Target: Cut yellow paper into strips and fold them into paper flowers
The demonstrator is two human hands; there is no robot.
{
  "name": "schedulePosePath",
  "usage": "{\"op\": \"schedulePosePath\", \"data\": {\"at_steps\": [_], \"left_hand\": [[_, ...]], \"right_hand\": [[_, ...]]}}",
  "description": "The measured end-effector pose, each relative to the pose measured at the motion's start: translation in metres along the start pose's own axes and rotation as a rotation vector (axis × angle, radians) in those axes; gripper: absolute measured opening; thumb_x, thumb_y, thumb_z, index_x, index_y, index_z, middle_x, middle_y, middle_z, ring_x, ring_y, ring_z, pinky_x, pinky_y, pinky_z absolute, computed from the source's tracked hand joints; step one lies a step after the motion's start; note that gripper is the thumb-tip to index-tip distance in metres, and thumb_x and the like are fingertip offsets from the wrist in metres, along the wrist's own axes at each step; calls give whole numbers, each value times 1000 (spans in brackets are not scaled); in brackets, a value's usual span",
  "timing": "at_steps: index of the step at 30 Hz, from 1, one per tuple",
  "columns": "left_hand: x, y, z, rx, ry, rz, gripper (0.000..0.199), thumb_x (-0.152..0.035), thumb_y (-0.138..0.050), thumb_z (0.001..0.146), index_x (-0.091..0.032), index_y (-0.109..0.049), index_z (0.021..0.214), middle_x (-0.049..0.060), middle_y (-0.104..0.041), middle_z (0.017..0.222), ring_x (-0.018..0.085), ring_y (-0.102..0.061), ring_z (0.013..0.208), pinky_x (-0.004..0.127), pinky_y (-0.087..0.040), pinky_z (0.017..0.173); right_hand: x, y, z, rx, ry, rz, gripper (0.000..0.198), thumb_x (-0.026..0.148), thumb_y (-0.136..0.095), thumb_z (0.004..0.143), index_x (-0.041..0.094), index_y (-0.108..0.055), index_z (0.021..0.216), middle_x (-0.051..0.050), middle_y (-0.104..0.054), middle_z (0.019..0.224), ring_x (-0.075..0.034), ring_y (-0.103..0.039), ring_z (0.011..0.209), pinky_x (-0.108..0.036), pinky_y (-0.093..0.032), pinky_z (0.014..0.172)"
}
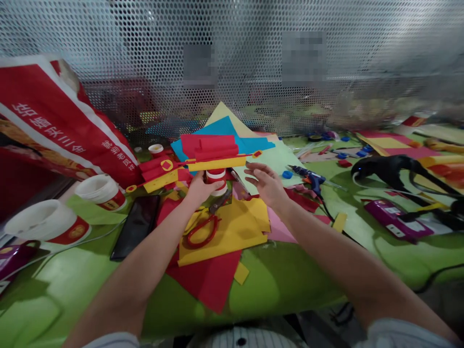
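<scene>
My left hand (201, 187) is closed round a red-and-white paper cup (216, 176), its thumb across the front. Above the cup rests a red-and-yellow paper model (217, 150), with a yellow strip along its lower edge and small yellow-and-red ornaments at its ends. At the strip's right end is my right hand (266, 182), fingers loosely bent and apart, with nothing seen in them. Scissors with red handles (203, 236) lie below the cup on yellow paper (239, 224). Another red-and-yellow paper piece (159, 173) sits left of the model.
White cups (99, 191) and a black phone (136, 224) stand and lie at left, near a large red bag (68, 121). A blue glue gun (313, 182) and a purple power strip (395, 220) are at right. Perforated metal (246, 48) closes off the back.
</scene>
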State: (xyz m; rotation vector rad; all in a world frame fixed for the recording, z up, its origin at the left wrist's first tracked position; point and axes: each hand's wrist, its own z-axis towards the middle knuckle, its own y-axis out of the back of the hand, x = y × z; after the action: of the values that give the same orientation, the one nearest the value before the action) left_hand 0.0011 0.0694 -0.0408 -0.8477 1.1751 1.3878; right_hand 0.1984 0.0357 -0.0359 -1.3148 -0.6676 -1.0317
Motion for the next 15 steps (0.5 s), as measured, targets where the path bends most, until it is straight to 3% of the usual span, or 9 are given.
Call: {"op": "schedulePosePath", "data": {"at_steps": [7, 15], "left_hand": [[5, 0, -5, -31, 24, 25, 56, -30, -76, 55, -18, -56, 106, 12, -61, 116, 29, -56, 107, 45, -42, 94], [16, 0, -2, 21, 1, -20, 55, -29, -76, 56, -18, -56, 107, 10, -61, 116, 27, -56, 108, 42, -42, 95]], "right_hand": [[-6, 7, -8, 2, -19, -117, 20, 34, -74, 58, 22, -64, 71, 2, -65, 71, -10, -61, 66, -22, -48, 59], [-9, 4, -13, 33, -51, -205, 36, 44, -80, 48, 20, -55, 56, 4, -57, 53, -8, -51, 47, -21, -41, 44]]}}
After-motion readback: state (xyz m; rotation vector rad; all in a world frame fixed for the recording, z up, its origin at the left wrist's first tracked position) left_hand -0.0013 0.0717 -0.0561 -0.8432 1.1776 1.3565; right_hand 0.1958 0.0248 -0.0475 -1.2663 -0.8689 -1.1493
